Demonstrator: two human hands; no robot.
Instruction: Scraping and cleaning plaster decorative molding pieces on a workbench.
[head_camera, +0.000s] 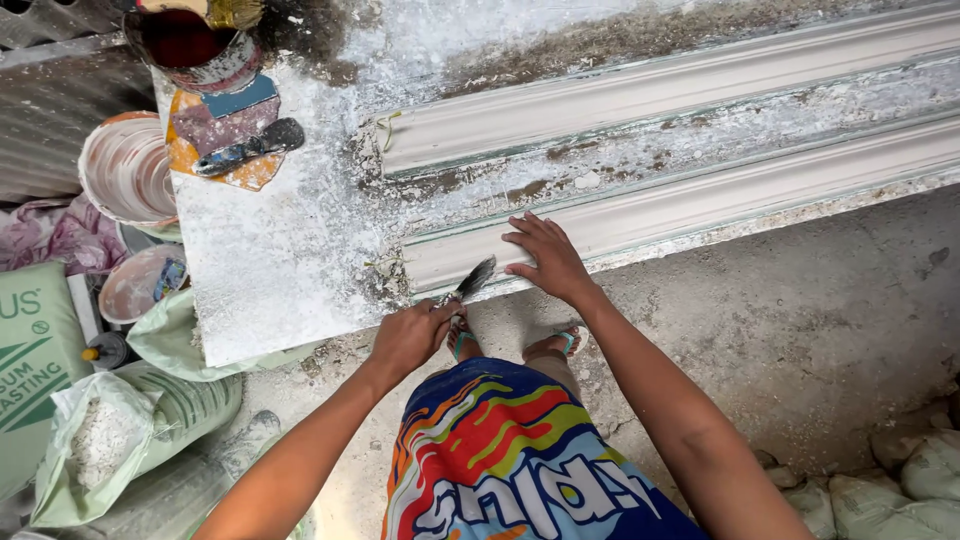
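My left hand (410, 336) is closed around the handle of a small dark-bristled brush (473, 279), whose bristles touch the near end of a long white plaster moulding (700, 205) lying on a plaster-dusted workbench (270, 260). Flat on that same moulding, just right of the brush, rests my right hand (545, 258) with fingers spread. A second long moulding (650, 95) lies parallel behind it.
A tin of dark red liquid (185, 45), a scraper (245, 150) on a stained board, and white bowls (125, 170) sit at the bench's left. Green sacks (30, 350) and an open bag of white lumps (100, 440) crowd the floor left; more sacks (920, 480) lie lower right.
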